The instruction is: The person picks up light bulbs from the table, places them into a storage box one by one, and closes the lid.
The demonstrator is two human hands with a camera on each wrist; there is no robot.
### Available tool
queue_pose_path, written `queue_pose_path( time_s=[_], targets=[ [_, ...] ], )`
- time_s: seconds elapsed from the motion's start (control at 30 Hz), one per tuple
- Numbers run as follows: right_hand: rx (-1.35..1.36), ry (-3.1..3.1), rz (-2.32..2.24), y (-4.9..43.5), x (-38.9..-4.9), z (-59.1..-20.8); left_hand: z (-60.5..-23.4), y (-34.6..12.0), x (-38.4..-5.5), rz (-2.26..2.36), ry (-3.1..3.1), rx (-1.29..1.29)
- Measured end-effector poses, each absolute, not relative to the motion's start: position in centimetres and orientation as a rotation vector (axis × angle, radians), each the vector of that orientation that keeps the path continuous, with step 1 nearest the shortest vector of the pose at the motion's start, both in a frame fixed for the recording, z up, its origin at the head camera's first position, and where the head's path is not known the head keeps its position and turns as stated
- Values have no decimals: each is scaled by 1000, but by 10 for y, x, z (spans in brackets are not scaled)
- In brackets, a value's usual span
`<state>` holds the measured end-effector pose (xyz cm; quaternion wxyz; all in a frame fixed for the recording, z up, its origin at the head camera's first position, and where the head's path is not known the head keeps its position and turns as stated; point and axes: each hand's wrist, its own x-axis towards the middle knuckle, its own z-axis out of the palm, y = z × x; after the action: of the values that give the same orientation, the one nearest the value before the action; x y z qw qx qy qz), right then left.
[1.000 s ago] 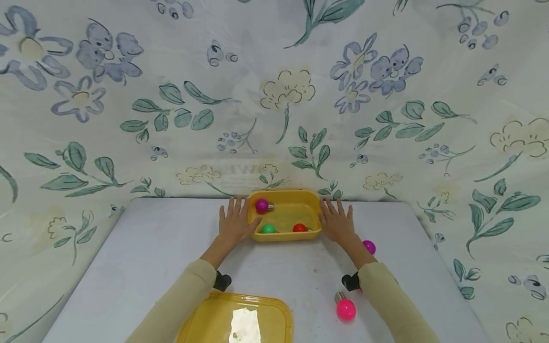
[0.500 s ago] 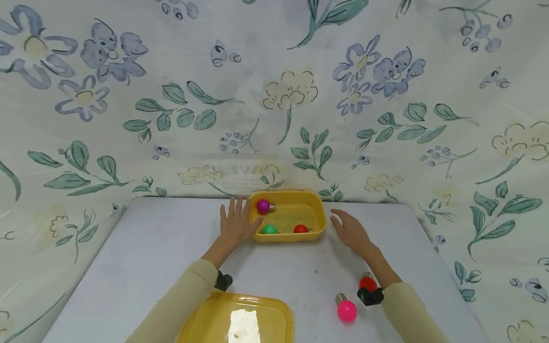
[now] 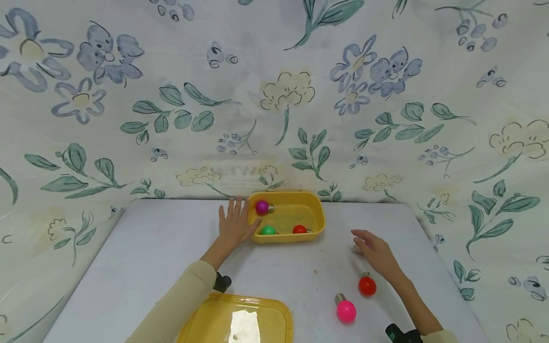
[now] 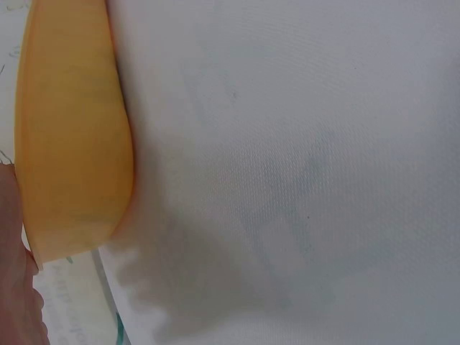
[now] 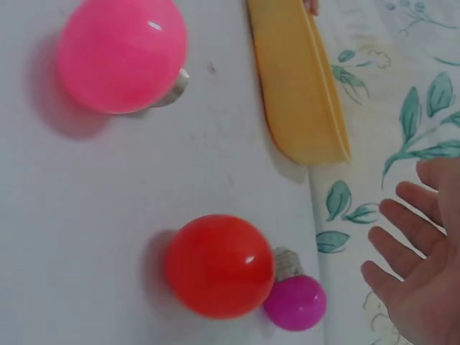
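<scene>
My left hand [image 3: 233,226] rests with straight fingers against the left side of a yellow plastic bin [image 3: 286,237] at the table's back edge. Inside it lie a purple bulb [image 3: 261,207], a green bulb [image 3: 268,230] and a red bulb [image 3: 299,229]. My right hand [image 3: 381,256] hovers with loose fingers over another purple bulb [image 5: 295,303], mostly hidden beneath it in the head view. In the right wrist view the fingers are apart from that bulb and hold nothing. A red bulb [image 3: 367,286] and a pink bulb [image 3: 346,311] lie nearer on the table.
A shallow yellow tray [image 3: 279,314] sits at the front of the white table [image 3: 150,247], partly cut off by the frame. Behind the table hangs a floral cloth [image 3: 240,143].
My right hand has left the bin's right side and moved right and nearer, over the loose purple bulb. The red bulb beside it has come into full view. My left hand stays put.
</scene>
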<state>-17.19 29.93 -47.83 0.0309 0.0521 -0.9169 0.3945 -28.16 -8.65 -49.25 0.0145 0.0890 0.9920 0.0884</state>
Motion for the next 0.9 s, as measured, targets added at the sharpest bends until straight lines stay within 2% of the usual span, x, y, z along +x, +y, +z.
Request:
queue_pose_path(
  time_s=[0.27,0.5,0.9],
  targets=[
    [88,-2866,1486,319,-137,-488,-492,-85,-282,259,3092,282],
    [-9,-2996,1529,332,-117,-495,-490,-86,-281,267,3091,283],
    [186,-2983,1666,341,-101,-510,-488,-85,-279,280,3079,267]
  ],
)
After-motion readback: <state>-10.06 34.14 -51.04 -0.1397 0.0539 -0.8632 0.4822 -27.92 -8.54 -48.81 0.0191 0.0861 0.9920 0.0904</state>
